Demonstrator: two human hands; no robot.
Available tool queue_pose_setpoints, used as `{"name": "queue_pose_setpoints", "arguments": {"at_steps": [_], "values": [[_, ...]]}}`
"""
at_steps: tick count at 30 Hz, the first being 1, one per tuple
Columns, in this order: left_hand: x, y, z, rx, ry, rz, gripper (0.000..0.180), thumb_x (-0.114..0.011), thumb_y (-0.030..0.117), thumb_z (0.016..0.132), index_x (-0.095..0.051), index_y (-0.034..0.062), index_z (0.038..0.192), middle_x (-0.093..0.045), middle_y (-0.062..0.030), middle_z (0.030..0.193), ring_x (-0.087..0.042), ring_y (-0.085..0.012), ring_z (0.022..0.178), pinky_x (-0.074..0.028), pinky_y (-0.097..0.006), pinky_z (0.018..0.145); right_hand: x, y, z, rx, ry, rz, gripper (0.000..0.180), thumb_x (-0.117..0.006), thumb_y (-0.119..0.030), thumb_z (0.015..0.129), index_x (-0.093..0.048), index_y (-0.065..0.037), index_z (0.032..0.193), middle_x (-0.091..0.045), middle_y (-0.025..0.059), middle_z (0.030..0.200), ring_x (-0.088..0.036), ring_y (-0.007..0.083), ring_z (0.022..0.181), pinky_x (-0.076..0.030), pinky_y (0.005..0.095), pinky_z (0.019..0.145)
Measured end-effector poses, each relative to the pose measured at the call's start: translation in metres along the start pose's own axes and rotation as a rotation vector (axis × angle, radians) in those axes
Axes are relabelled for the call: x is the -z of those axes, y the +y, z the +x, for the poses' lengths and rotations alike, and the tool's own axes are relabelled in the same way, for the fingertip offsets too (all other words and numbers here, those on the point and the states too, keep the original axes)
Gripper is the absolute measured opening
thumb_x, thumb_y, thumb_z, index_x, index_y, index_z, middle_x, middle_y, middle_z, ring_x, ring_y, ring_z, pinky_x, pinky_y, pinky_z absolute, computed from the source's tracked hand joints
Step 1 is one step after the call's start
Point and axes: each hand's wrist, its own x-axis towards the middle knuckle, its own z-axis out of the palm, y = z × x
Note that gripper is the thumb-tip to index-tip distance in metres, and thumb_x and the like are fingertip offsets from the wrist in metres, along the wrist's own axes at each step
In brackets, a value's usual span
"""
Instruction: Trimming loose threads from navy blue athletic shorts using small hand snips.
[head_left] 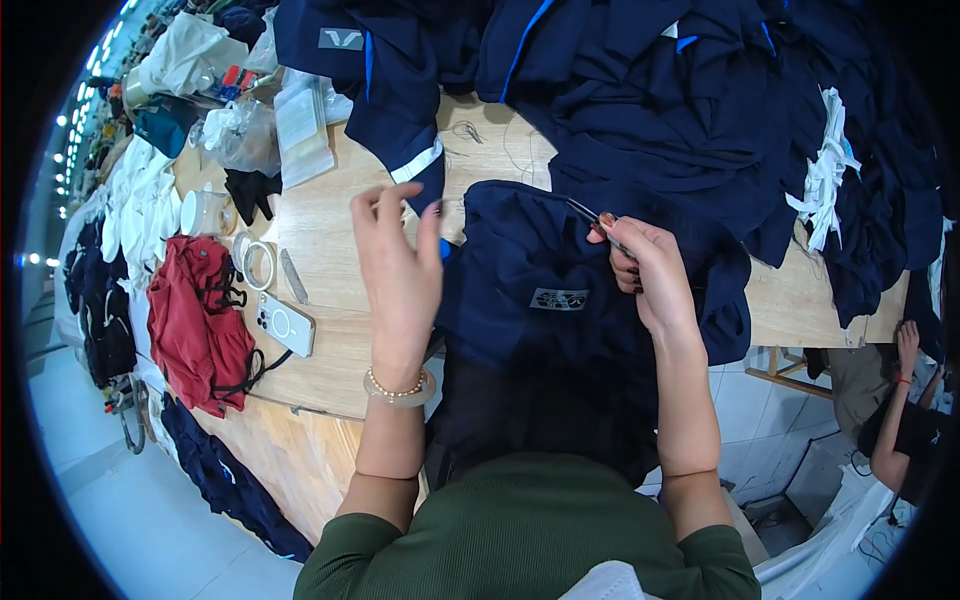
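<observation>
A dark navy garment (pixel 510 250) with a grey printed patch (pixel 560 299) lies in front of me and hangs down over my lap. My right hand (pixel 648 262) is closed around a small pair of thread snips (pixel 583 211), their thin metal tips pointing left over the garment's upper edge. The rest of the snips is hidden in my fingers. Raised to the left of the garment, my left hand (pixel 398 255) has its fingers apart and holds nothing. A navy sleeve with a white band (pixel 418 160) lies just beyond it.
More navy garments (pixel 660 120) are heaped across the far side of the table (pixel 330 240). To the left lie a red bag (pixel 200 320), a phone (pixel 286 324), tape rolls (pixel 259 265) and plastic bags (pixel 240 135). White strips (pixel 828 170) lie at right; another person's arm (pixel 893 410) shows beyond.
</observation>
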Motion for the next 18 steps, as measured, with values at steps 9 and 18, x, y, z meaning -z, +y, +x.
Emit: {"name": "queue_pose_setpoints", "arguments": {"at_steps": [9,18], "values": [[-0.030,0.035,0.023,-0.447,-0.302,-0.040,0.052,-0.078,0.010,0.070,-0.062,0.0102,0.120,-0.054,-0.0075,0.119,-0.052,-0.0287,0.106,-0.044,-0.040,0.088,0.000,0.001,-0.003,-0.020,-0.025,0.019,0.028,-0.062,-0.029,0.092,-0.068,-0.004,0.079,-0.036,-0.0093,0.054,-0.026,0.0008,0.046,-0.015,0.0209,0.045],[-0.033,-0.007,0.061,0.032,-0.514,-0.795,0.015,-0.059,-0.004,0.085,-0.069,-0.0049,0.097,-0.065,-0.0052,0.081,-0.062,-0.0076,0.074,-0.050,-0.025,0.064,0.002,0.003,-0.003,-0.022,-0.029,0.041,0.027,-0.062,-0.028,0.092,-0.068,-0.005,0.080,-0.036,-0.0092,0.055,-0.025,0.0009,0.047,-0.015,0.0211,0.045]]}}
